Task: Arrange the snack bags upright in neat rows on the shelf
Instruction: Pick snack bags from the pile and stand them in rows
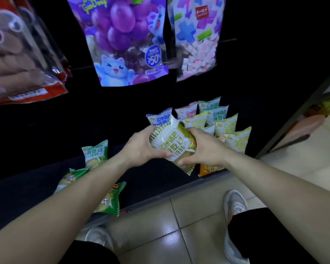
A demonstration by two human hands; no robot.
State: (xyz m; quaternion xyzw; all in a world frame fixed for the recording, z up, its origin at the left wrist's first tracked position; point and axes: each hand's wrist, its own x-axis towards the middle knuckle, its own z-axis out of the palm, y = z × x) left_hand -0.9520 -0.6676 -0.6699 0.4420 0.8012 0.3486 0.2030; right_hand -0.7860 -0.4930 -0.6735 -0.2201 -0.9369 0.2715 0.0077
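Both hands meet at the middle of the frame around one yellow-green snack bag (172, 143), which is tilted with its top toward the upper left. Starting at the far left, a red-edged clear package (21, 60) fills the upper left corner. Lower left, three green bags (95, 154) sit loose on the dark shelf (36, 187): one stands roughly upright, and two lie near the shelf's front edge, partly hidden by the left forearm. Moving inward, the left hand (141, 147) is closed on the held bag's left side, thumb along the lower edge and fingers wrapped behind. Above it, a purple grape-printed pouch (122, 40) with a cartoon cat hangs at top centre, and a pouch of pink and white cubes (197, 39) hangs just to its right. The right hand (204, 147) clamps the bag's right side, its thumb pressed at the lower corner. Behind and to the right of the hands, a cluster of standing bags (223, 122) in blue, red and yellow-green trim rises in close rows toward the right of centre, and an orange bag (208, 169) shows below the right wrist. Along the bottom, pale floor tiles (194, 216) and two light shoes (234, 202) are visible.
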